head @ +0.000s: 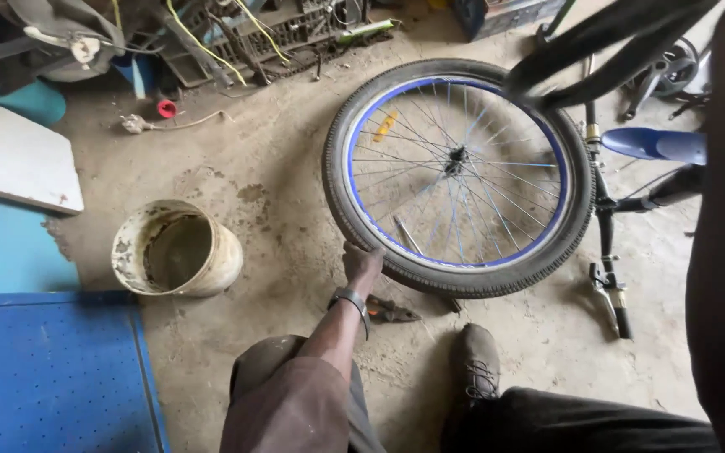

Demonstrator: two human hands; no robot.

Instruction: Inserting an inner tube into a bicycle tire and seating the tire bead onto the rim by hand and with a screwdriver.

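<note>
A bicycle wheel [456,176] with a black tyre, a blue rim and thin spokes stands over the dirt floor in the middle of the view. My left hand [362,262], with a dark band on the wrist, grips the tyre at its lower left edge. My right hand is out of view. My knee [291,398] and one shoe [477,362] show at the bottom. A metal lever [407,236] lies behind the spokes.
A dirty cream bucket [176,248] sits to the left of the wheel. Pliers [392,312] lie on the floor by my wrist. The bicycle's blue saddle [653,143] and handlebar [611,295] are at the right. A blue perforated board [44,369] lies at bottom left, with clutter along the top.
</note>
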